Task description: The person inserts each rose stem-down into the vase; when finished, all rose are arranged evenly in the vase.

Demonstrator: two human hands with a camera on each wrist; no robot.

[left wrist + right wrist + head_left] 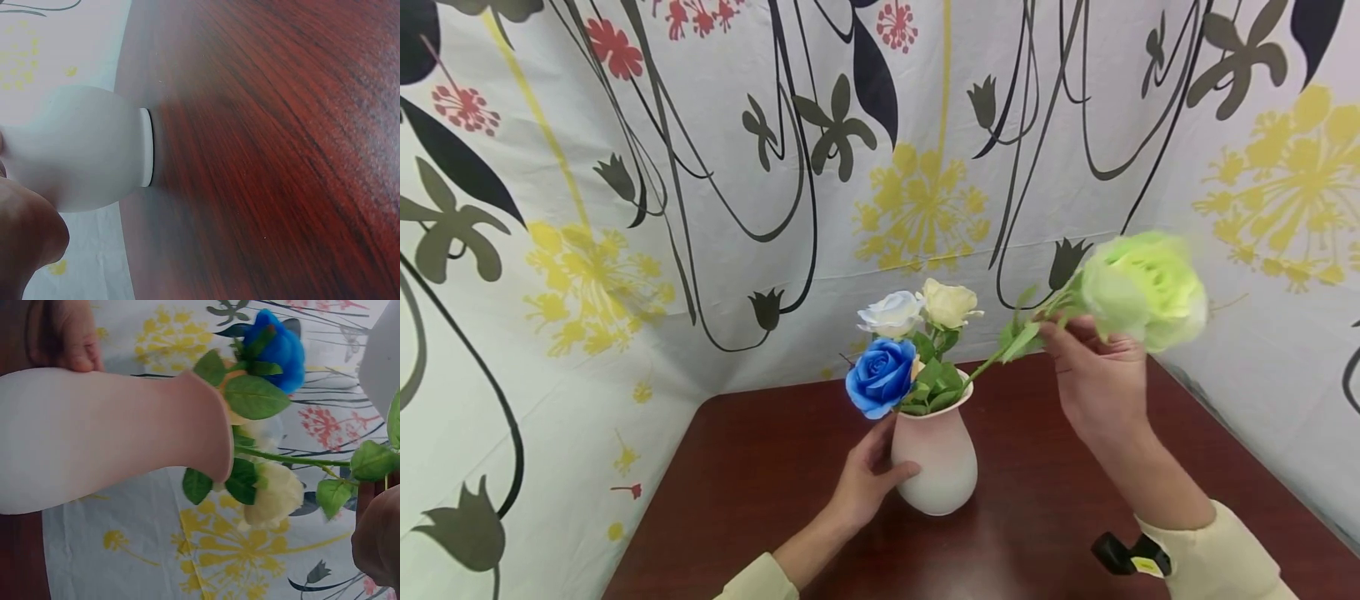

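A white vase with a pinkish neck (pixel 936 467) stands upright on the dark red table. My left hand (pixel 863 479) grips its left side below the rim; in the left wrist view the thumb (pixel 34 231) lies against the vase (pixel 94 150). In the vase are a blue rose (pixel 880 377), a pale white-blue rose (pixel 891 314) and a cream rose (pixel 949 303); a peach bloom (pixel 236 394) is partly hidden behind leaves. My right hand (pixel 1105 383) pinches the stem of a large light green rose (pixel 1146 292). That stem (pixel 300 459) slants out over the vase's rim, its lower end hidden inside.
Patterned white cloth (pixel 820 225) hangs behind the table and along both sides. The wooden tabletop (pixel 760 467) has a rounded back left corner. A black wrist device (pixel 1131 554) sits by my right sleeve.
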